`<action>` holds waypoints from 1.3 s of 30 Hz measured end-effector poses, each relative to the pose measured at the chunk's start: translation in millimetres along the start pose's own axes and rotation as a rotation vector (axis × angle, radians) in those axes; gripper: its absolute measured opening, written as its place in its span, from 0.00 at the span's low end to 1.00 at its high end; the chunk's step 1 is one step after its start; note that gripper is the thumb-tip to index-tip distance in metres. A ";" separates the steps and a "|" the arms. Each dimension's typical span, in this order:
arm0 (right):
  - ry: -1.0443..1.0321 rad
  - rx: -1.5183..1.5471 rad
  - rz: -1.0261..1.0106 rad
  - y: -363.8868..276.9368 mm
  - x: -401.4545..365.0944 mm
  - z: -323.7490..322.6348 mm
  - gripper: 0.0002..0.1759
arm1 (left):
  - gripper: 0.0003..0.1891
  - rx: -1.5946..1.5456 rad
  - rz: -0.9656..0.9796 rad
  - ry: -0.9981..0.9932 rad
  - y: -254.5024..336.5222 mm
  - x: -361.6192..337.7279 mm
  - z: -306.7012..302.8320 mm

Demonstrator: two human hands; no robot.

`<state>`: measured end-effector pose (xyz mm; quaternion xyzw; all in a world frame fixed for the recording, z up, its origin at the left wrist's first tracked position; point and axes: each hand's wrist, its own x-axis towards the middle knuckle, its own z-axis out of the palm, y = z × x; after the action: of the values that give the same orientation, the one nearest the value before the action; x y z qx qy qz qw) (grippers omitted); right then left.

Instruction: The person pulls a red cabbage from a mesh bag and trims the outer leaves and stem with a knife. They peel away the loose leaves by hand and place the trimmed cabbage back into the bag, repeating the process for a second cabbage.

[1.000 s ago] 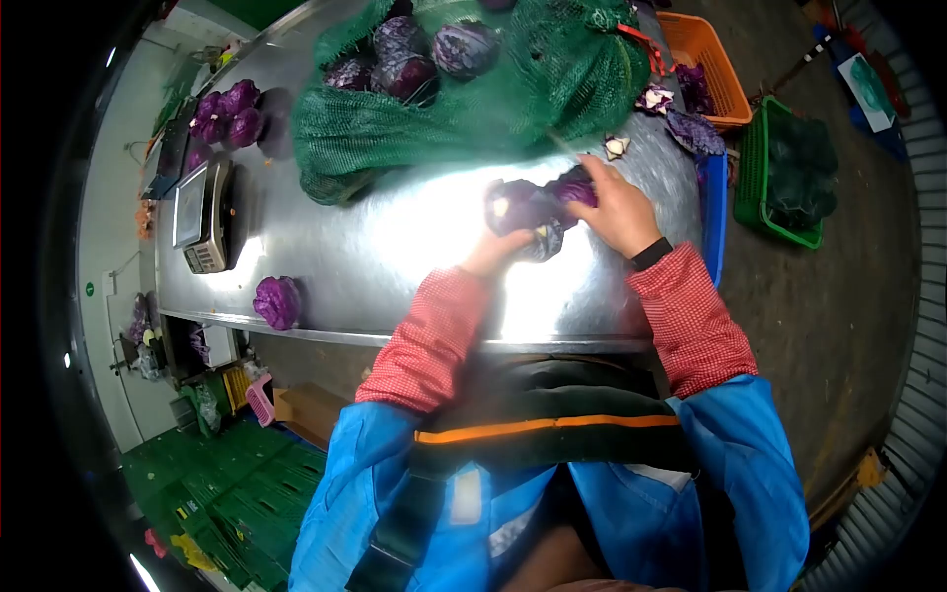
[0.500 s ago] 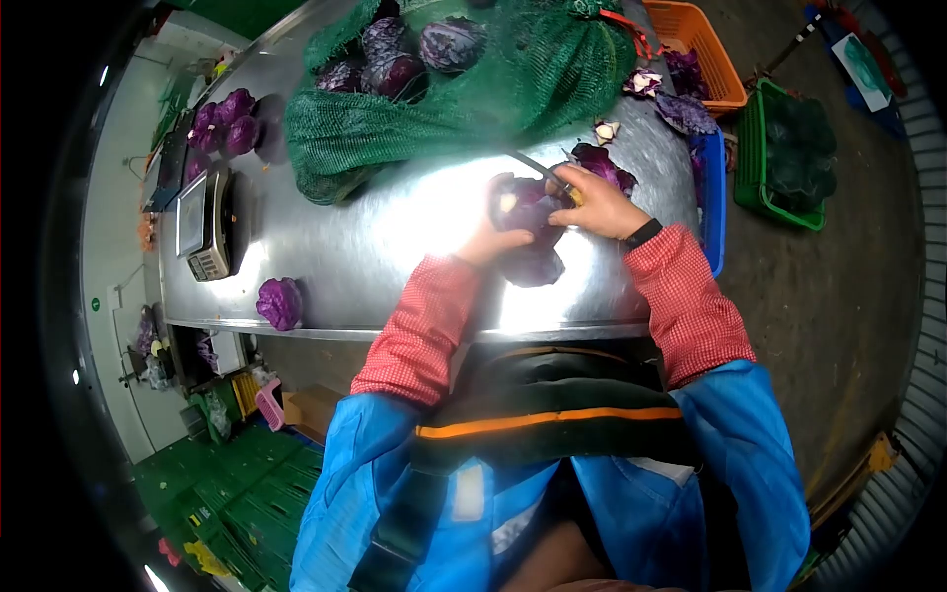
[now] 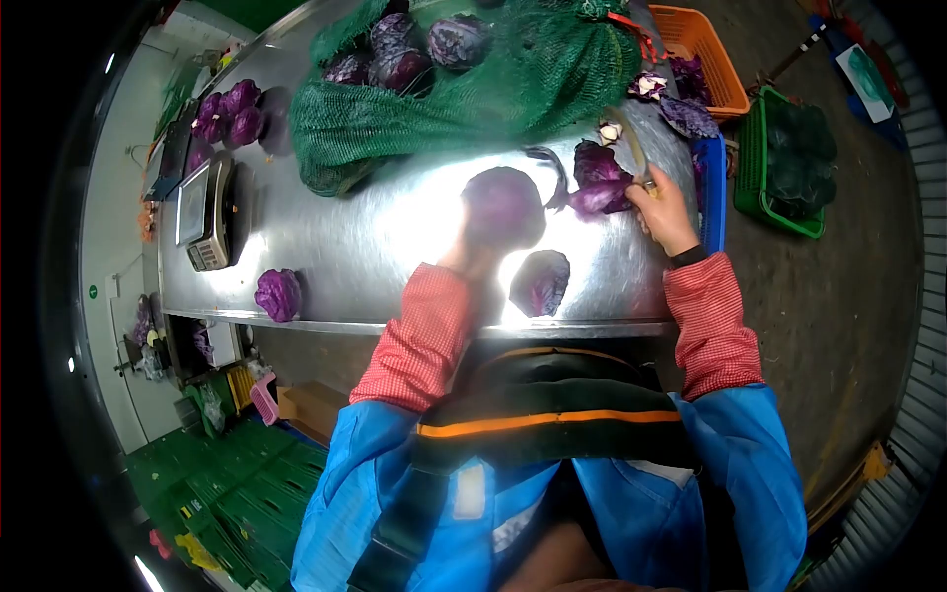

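A round purple cabbage [image 3: 504, 206] rests in my left hand [image 3: 468, 259], which holds it from the near left side above the metal table. My right hand [image 3: 665, 211] is closed around a knife [image 3: 636, 143] whose blade points away from me, and it also touches a purple outer leaf [image 3: 600, 198]. Darker loose leaves [image 3: 594, 163] lie just beyond that leaf. One cut leaf [image 3: 541, 283] lies near the table's front edge, between my hands. A pale stem piece [image 3: 610, 131] sits farther back.
Green net sack [image 3: 395, 128] with several cabbages covers the back of the metal table [image 3: 375, 281]. Scale [image 3: 205, 217] and single cabbage [image 3: 278, 295] stand left. Orange crate [image 3: 725, 74], blue crate [image 3: 712, 222] and green crate [image 3: 755, 168] stand right.
My right hand has moved right, away from the cabbage, with the knife and a leaf. The cabbage now shows rounder and smoother in my left hand. The near leaf lies apart from it.
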<state>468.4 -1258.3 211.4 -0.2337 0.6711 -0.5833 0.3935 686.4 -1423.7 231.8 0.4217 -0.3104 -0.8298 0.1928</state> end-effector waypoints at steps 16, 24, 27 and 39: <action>-0.044 -0.637 -0.142 16.4 -16.2 53.7 0.29 | 0.49 0.909 0.716 -0.284 -24.5 29.1 7.9; 0.255 -1.177 -0.360 0.6 -57.3 48.1 0.06 | 0.54 1.352 0.614 0.015 -35.4 45.5 53.6; 0.321 -1.240 -0.368 20.4 -49.7 46.4 0.07 | 0.56 1.374 0.589 0.007 -37.9 56.8 55.0; 0.185 -1.064 -0.328 -7.1 15.1 15.3 0.11 | 0.55 1.310 0.595 -0.009 -39.0 56.7 60.7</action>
<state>470.8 -1280.6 214.3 -0.4491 0.8592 -0.2362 0.0653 602.1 -1406.6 199.9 0.3450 -0.8470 -0.3873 0.1169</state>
